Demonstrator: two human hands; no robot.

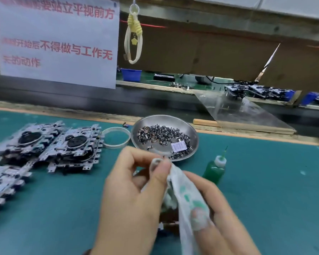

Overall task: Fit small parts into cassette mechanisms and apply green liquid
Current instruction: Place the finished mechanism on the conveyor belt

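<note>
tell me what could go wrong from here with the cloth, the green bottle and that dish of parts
1. The green-stained cloth pinched by the left hand and right hand hides the mechanism under it, so a loose part might get dragged off unseen.
2. The green bottle stands upright just beyond the right hand; a wide wipe could topple it.
3. The cloth's upper end sits near the dish of small parts and could snag some.

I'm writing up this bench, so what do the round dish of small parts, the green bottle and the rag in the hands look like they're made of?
Round dish: probably stainless steel, given its grey brushed sheen and soft reflections.
Green bottle: likely soft translucent plastic, since green liquid shows through; whitish cap, thin green nozzle.
Rag: thin white woven cloth, creased and limp, with green stains. Both the left hand and right hand grip it.
</note>
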